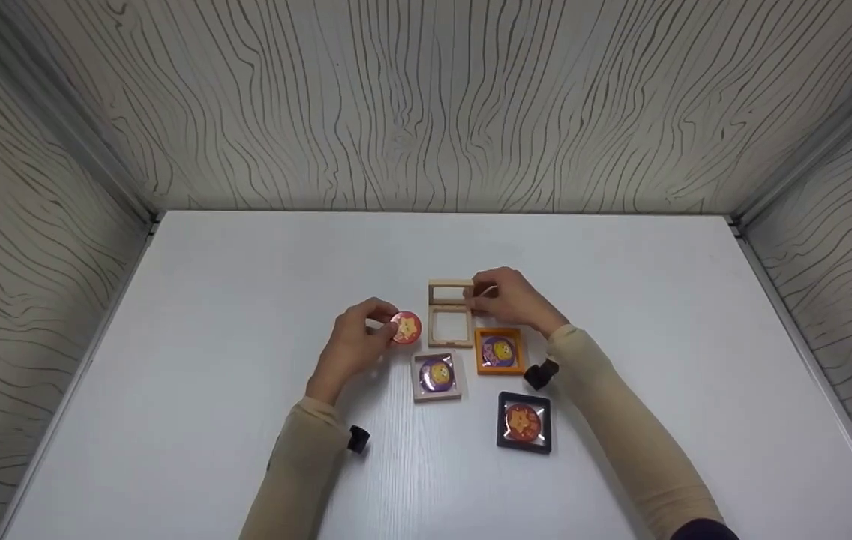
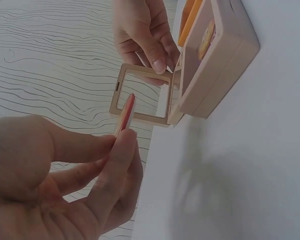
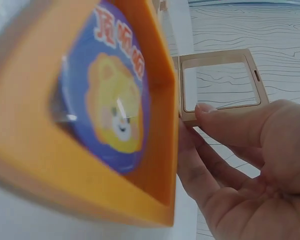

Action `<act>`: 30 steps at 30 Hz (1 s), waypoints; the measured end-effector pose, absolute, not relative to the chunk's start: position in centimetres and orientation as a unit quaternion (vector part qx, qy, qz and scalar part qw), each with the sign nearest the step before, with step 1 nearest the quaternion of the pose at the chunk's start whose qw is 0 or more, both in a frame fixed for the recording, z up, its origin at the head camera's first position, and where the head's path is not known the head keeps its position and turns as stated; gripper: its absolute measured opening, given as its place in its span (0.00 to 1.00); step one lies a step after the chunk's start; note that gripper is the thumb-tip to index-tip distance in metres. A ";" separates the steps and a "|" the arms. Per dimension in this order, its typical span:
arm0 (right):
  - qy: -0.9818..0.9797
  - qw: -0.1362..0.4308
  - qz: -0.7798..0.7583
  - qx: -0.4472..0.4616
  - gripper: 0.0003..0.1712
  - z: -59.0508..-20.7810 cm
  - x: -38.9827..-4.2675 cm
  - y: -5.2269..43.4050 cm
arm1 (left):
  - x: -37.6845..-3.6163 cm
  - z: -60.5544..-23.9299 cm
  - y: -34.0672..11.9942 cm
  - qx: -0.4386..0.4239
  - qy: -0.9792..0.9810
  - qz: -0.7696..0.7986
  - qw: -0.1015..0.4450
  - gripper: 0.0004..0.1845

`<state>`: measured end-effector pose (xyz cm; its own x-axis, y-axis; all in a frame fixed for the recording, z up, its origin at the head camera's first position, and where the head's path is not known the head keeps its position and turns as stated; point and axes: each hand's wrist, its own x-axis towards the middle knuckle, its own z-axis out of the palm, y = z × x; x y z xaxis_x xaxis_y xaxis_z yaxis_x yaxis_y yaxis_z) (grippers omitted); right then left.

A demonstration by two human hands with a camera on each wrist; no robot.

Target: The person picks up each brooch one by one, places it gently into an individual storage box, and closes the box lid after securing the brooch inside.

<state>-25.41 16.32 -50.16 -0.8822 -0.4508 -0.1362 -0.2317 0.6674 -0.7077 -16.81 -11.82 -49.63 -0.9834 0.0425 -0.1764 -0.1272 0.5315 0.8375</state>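
Observation:
My left hand [image 1: 387, 327] pinches a round red badge [image 1: 406, 328] with a yellow star figure, just left of an open beige square case [image 1: 450, 328]. In the left wrist view the left hand [image 2: 121, 139] holds the badge [image 2: 125, 115] edge-on between thumb and fingers. My right hand [image 1: 480, 298] holds the case's raised lid frame [image 1: 450, 292] upright by its right edge. From the right wrist, the right hand's fingertips [image 3: 206, 109] press on the lid frame [image 3: 222, 112]. The case's base looks empty.
An orange case [image 1: 499, 351] with a purple bear badge lies right of the open one and fills the right wrist view [image 3: 115, 100]. A beige case [image 1: 437, 376] with a purple badge and a black case [image 1: 524, 422] with a red badge lie nearer me on the white table [image 1: 208, 300]. Wood-grain walls enclose three sides.

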 end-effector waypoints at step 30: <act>0.874 0.154 -0.420 -0.190 0.10 -52.2 -23.3 16.9 | -17.6 -49.8 -9.7 -0.032 0.855 0.509 0.100 0.09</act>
<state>-23.33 16.87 -52.18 -0.8801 -0.4621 -0.1090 -0.2036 0.5746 -0.7927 -17.63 -9.67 -49.84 -0.9781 0.0471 -0.2028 -0.1558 0.4804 0.8631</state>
